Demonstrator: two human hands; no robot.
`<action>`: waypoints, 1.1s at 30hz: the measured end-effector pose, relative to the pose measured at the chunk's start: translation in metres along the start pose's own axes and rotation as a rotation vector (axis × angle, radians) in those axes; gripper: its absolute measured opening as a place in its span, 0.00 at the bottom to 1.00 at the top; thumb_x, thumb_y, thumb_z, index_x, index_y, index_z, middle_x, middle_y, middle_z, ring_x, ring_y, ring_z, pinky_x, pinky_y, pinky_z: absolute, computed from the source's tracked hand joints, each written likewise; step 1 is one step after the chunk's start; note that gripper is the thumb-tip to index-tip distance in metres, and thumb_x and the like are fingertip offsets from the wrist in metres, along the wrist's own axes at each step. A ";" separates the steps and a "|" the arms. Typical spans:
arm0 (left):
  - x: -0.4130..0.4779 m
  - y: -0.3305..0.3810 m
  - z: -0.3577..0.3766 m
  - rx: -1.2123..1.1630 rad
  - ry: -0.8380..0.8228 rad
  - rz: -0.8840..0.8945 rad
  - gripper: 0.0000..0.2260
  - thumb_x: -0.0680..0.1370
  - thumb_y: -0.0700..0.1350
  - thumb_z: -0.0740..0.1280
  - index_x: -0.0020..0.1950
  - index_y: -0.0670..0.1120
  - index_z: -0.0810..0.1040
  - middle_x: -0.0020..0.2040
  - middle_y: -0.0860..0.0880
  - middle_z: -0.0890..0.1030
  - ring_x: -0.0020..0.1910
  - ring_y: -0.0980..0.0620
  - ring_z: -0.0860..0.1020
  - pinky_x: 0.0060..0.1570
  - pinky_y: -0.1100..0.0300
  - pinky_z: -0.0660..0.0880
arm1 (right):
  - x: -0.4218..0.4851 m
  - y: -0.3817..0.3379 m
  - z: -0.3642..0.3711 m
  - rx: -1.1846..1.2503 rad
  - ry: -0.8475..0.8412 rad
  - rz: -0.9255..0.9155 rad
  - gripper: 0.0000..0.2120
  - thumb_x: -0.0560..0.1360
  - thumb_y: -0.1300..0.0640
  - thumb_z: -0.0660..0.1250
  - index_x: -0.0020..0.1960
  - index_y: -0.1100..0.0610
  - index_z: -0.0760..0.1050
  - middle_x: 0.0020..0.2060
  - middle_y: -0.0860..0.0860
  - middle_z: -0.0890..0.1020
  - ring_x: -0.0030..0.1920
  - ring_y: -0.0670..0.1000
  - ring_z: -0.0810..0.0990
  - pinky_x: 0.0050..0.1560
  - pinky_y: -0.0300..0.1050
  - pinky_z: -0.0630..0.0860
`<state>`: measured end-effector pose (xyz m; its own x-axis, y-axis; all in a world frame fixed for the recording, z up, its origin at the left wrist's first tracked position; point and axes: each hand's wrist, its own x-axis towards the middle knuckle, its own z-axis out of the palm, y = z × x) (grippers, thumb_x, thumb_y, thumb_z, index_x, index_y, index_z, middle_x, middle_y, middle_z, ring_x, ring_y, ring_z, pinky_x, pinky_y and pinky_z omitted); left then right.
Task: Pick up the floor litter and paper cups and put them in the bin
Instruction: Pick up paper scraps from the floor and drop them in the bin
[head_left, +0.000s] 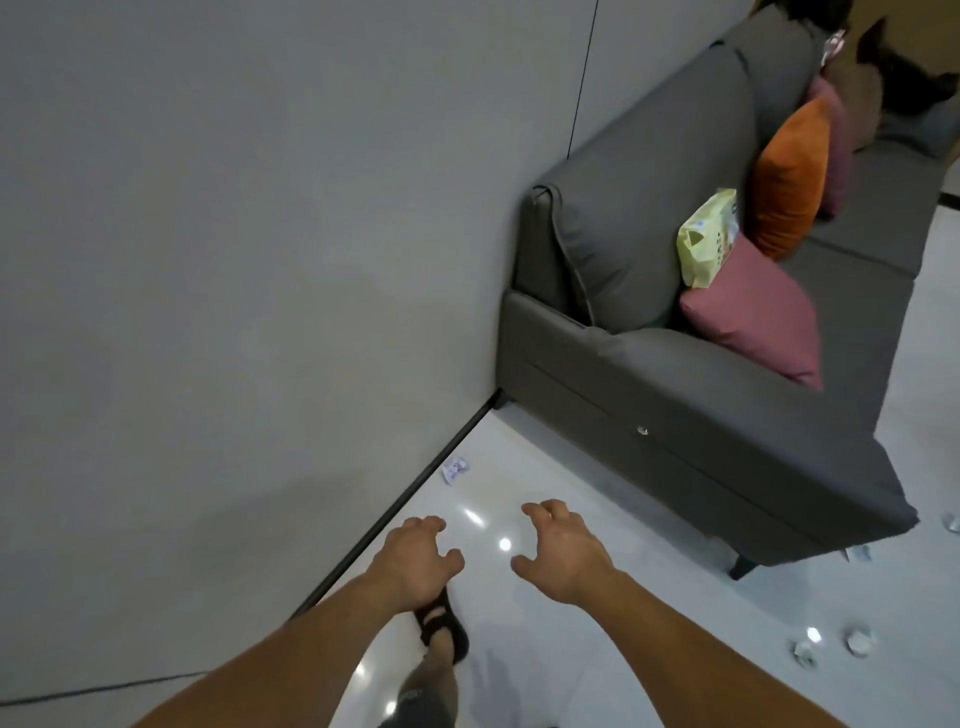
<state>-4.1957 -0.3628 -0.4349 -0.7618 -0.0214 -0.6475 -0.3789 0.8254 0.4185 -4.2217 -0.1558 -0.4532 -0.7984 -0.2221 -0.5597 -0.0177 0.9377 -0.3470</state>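
White paper scrap (455, 469), print unreadable, on floor (561, 462) against left wall (218, 270). My left hand (415, 558) and right hand (563, 553) hover nearer, fingers loosely apart, holding nothing. Crumpled litter (860, 642) near right.

Grey panelled wall (260, 234) seen at left, split by thin dark seams. Dark skirting strip (415, 492) set along its foot. Glossy white floor (545, 457) dotted with light reflections. Dark grey sofa (675, 415) placed against wall; pink cushion (753, 312) and orange cushion (789, 176) propped on it.
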 end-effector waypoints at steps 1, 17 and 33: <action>0.024 0.001 -0.006 -0.008 -0.008 -0.005 0.27 0.78 0.55 0.61 0.75 0.48 0.61 0.74 0.47 0.63 0.71 0.48 0.63 0.68 0.56 0.64 | 0.025 0.000 -0.002 0.013 -0.002 0.006 0.36 0.75 0.41 0.65 0.78 0.49 0.54 0.75 0.50 0.59 0.71 0.54 0.63 0.66 0.50 0.70; 0.428 -0.110 0.091 -0.046 -0.004 -0.181 0.23 0.78 0.55 0.63 0.72 0.56 0.64 0.68 0.57 0.68 0.62 0.54 0.71 0.62 0.61 0.68 | 0.486 0.088 0.210 0.116 -0.054 0.045 0.40 0.74 0.36 0.64 0.78 0.50 0.49 0.76 0.51 0.56 0.73 0.55 0.60 0.67 0.52 0.68; 0.607 -0.221 0.192 -0.025 -0.019 -0.276 0.24 0.78 0.55 0.63 0.73 0.54 0.64 0.69 0.56 0.66 0.63 0.57 0.71 0.61 0.68 0.64 | 0.708 0.099 0.405 0.008 0.116 -0.170 0.34 0.74 0.45 0.67 0.74 0.55 0.58 0.68 0.57 0.67 0.64 0.57 0.69 0.59 0.49 0.71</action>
<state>-4.4736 -0.4496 -1.0427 -0.6182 -0.2325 -0.7509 -0.5835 0.7758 0.2402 -4.5450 -0.3284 -1.1881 -0.8481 -0.3443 -0.4027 -0.1538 0.8873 -0.4348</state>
